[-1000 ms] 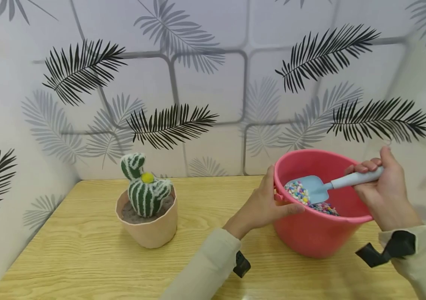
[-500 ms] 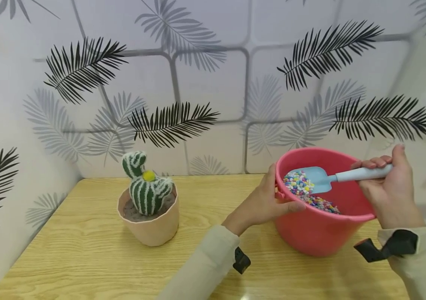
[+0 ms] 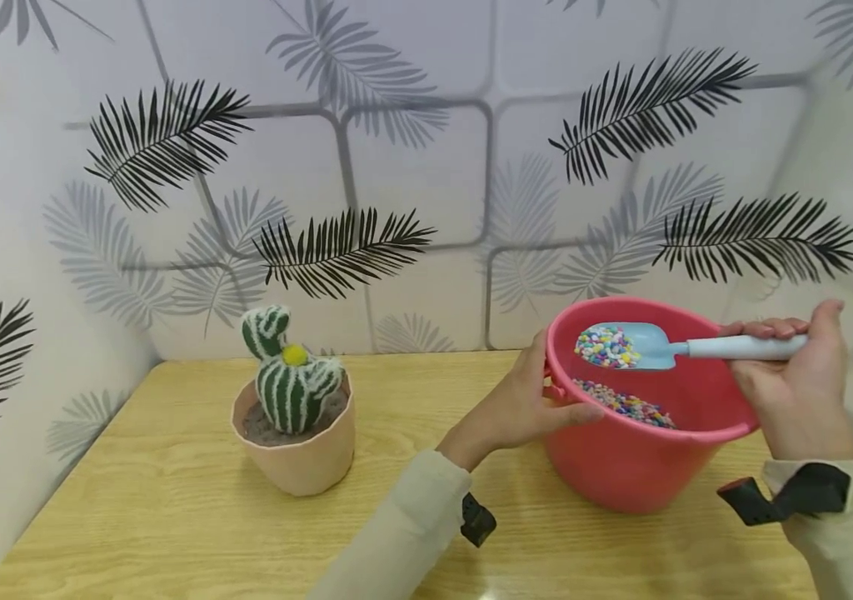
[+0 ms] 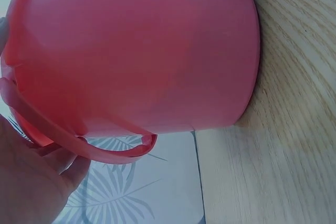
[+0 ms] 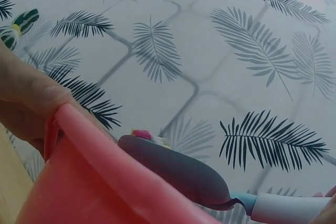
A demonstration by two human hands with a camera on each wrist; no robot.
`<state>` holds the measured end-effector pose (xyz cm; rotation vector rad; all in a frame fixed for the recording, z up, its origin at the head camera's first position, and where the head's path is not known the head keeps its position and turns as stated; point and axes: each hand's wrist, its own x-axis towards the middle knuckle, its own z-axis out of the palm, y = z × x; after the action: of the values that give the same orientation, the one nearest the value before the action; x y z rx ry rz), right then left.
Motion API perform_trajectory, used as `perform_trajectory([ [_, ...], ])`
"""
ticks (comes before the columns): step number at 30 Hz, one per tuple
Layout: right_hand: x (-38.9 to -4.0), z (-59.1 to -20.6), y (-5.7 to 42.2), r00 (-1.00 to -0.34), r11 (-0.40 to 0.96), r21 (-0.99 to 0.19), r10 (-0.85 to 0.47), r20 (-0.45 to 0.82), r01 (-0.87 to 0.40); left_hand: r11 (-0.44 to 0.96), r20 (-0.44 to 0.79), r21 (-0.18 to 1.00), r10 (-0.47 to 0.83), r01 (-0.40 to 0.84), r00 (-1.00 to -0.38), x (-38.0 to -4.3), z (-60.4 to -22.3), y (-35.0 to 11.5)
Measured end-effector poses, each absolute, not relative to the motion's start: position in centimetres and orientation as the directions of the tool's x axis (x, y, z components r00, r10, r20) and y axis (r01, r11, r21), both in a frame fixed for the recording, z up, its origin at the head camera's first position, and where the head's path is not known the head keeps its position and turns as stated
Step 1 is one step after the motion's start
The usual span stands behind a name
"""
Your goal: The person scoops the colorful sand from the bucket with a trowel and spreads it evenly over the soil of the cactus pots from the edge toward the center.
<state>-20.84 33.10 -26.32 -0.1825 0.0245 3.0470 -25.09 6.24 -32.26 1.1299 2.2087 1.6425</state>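
My left hand [image 3: 505, 417] grips the left rim of a pink bucket [image 3: 621, 475], its thumb along the front side. In the left wrist view the fingers [image 4: 73, 169] reach behind the bucket's handle [image 4: 113, 156]. My right hand [image 3: 805, 387] holds a small light-blue trowel [image 3: 651, 343] by its pale handle, nearly level over the bucket's opening. Multicoloured pebbles [image 3: 606, 346] fill the front of the blade. More such pebbles [image 3: 629, 406] lie inside the bucket, partly hidden by the front rim. From the right wrist, the trowel's blade [image 5: 173, 171] shows above the rim.
A green knitted-looking cactus [image 3: 291, 392] with a yellow flower stands in a pale peach pot [image 3: 302, 467] left of the bucket. Both stand on a wood-grain table [image 3: 157, 517]. A leaf-patterned wall [image 3: 419, 183] rises right behind.
The trowel has risen from the bucket's pebbles and moved slightly right, levelling out with a load on its blade. The left hand stays on the rim.
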Motion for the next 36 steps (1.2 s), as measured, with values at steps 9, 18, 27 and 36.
perform_trajectory([
  [9,-20.9,-26.2,32.5,-0.996,-0.996,0.064,0.054,-0.073,-0.059,0.246,0.251,0.838,0.618,0.487,-0.745,-24.8,-32.1,4.9],
  [18,-21.2,-25.5,30.1,-0.997,-0.997,0.045,0.061,-0.055,-0.064,0.417,0.233,0.758,0.545,0.502,-0.805,-24.3,-31.2,2.0],
  [27,-22.0,-25.4,27.6,-0.998,-0.999,0.022,0.042,-0.046,-0.043,0.448,0.268,0.727,0.512,0.520,-0.816,-23.4,-30.6,-0.9],
  [36,-22.6,-24.4,24.6,-0.997,-1.000,0.001,0.029,-0.077,-0.029,0.452,0.304,0.723,0.472,0.523,-0.827,-22.2,-29.5,-3.6],
])
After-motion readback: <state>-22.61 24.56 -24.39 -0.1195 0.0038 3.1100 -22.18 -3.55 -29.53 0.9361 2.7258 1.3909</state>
